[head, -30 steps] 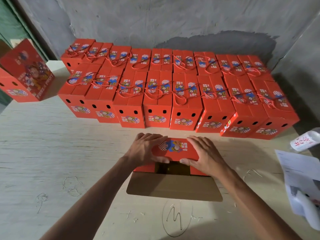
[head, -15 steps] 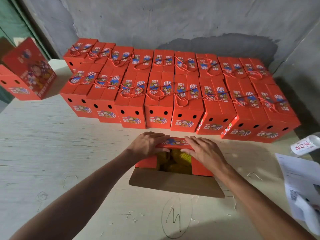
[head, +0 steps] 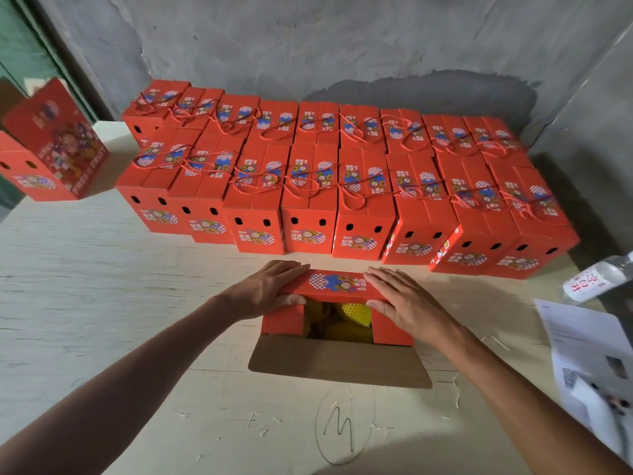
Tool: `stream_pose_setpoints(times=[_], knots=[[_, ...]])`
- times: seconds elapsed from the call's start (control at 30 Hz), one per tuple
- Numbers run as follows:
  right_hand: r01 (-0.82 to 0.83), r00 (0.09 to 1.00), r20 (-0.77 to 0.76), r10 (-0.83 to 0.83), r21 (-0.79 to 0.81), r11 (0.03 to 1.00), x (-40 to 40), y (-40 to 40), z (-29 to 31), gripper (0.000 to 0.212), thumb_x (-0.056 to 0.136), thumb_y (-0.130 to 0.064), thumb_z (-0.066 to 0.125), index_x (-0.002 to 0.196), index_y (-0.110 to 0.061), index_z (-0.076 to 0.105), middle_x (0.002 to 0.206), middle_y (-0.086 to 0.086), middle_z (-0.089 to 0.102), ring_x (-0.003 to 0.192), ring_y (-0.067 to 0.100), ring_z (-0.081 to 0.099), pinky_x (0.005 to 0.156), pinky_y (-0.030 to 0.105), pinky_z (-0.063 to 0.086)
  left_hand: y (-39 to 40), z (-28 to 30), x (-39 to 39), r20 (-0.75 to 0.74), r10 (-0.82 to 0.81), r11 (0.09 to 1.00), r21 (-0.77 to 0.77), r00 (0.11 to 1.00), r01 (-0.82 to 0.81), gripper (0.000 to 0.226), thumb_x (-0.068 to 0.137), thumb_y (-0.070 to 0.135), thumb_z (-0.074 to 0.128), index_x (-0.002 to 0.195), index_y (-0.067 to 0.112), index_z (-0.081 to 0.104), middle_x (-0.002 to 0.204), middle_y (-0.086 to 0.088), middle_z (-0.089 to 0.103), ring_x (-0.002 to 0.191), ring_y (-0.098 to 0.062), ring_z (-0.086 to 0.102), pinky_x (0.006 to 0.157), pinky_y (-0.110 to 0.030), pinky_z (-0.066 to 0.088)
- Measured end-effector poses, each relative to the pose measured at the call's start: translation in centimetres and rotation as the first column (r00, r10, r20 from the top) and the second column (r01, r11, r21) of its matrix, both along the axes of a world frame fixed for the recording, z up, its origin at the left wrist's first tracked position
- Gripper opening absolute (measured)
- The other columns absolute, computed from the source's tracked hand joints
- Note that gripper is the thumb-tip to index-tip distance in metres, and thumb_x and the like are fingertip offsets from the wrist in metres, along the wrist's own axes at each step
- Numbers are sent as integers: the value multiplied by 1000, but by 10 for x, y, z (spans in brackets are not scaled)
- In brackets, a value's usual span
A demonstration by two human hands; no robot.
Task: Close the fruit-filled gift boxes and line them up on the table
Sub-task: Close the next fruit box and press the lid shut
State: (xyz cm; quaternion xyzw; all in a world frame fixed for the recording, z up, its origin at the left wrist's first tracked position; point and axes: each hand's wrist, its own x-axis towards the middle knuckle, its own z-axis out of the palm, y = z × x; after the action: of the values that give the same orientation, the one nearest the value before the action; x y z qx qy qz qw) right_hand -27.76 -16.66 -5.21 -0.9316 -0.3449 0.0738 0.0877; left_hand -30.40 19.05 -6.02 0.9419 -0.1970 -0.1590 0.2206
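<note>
Both hands, the left hand (head: 270,289) and right hand (head: 407,303), pinch the far printed flap (head: 337,284) of the open red gift box (head: 392,332) between them, yellow netted fruit (head: 356,313) showing inside, its plain near flap (head: 339,361) folded out on the table (head: 102,303), closed boxes (head: 308,204) ranked just beyond the fingertips.

Open box (head: 337,323): right before you on the table (head: 102,303), fruit (head: 346,325) inside.
Your hands: left (head: 270,289) and right (head: 407,301) on its far flap (head: 337,286).
Closed boxes (head: 342,186): two rows behind it.
Bottle (head: 599,279), papers (head: 596,365): to your right.
</note>
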Motion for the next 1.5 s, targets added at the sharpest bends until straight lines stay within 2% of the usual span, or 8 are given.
stream_pose_setpoints(times=[0.3, 0.5, 0.67, 0.9, 1.07, 1.3, 1.4, 1.5], knots=[[7, 999, 43, -4, -65, 998, -2, -6, -13, 62, 108, -55, 11, 165, -30, 2, 172, -11, -3, 158, 7, -6, 127, 29, -8, -8, 2, -6, 172, -157, 969, 215, 973, 118, 62, 101, 65, 21, 158, 51, 2, 146, -9, 33, 129, -24, 37, 106, -48, 49], [64, 998, -4, -64, 80, 995, -5, -1, -19, 56, 111, -46, 22, 164, -29, 19, 171, -12, 13, 157, 5, 5, 129, 33, 5, -26, -2, -12, 164, 92, 967, 221, 982, -128, 99, 88, 87, 17, 164, 25, 4, 164, 0, 25, 148, -22, 25, 116, -55, 37], [215, 976, -106, -190, 339, 916, -7, 13, -20, 45, 112, -29, 34, 155, -19, 42, 156, -5, 43, 146, 8, 34, 122, 35, 31, -37, -9, -13, 166, 274, 951, 97, 947, -292, 94, 89, 86, 16, 161, 25, 19, 159, 5, 31, 146, -19, 24, 114, -54, 39], [180, 963, 181, -201, 126, 976, -17, 28, -21, 46, 109, -27, 38, 152, -12, 39, 146, 5, 48, 131, 21, 47, 98, 38, 53, -44, -20, -14, 178, 420, 906, -17, 890, -424, 89, 86, 90, 25, 148, 29, 41, 147, 7, 46, 139, -20, 32, 105, -51, 46], [276, 942, 161, -296, 133, 952, -20, 29, -19, 47, 109, -33, 37, 152, -15, 40, 152, 6, 46, 140, 23, 43, 107, 41, 48, -46, -20, -15, 230, 446, 894, -63, 865, -444, 85, 86, 91, 29, 142, 30, 48, 138, 8, 52, 131, -20, 39, 98, -46, 51], [762, 646, -200, -737, 113, 638, -24, 26, -15, 86, 87, -87, 36, 136, -18, 47, 115, 1, 65, 90, 23, 67, 64, 30, 45, -44, -17, -14, 200, 467, 880, -15, 861, -474, 105, 65, 106, 34, 139, 33, 47, 135, 8, 50, 126, -16, 42, 103, -42, 43], [868, 453, -551, -701, 94, 487, -22, 16, -10, 86, 73, -98, 41, 97, -19, 66, 81, -5, 70, 73, 16, 69, 60, 27, 47, -42, -16, -11, 208, 461, 882, 3, 863, -472, 108, 63, 108, 30, 138, 33, 49, 135, 6, 52, 125, -17, 44, 105, -42, 39], [939, 270, -793, -546, 92, 330, -21, 5, -12, 75, 75, -87, 60, 102, -18, 71, 93, 1, 75, 84, 19, 71, 65, 30, 55, -43, -16, -11, 243, 459, 877, 35, 855, -480, 107, 64, 107, 30, 137, 32, 52, 134, 6, 54, 125, -18, 45, 105, -43, 36]])
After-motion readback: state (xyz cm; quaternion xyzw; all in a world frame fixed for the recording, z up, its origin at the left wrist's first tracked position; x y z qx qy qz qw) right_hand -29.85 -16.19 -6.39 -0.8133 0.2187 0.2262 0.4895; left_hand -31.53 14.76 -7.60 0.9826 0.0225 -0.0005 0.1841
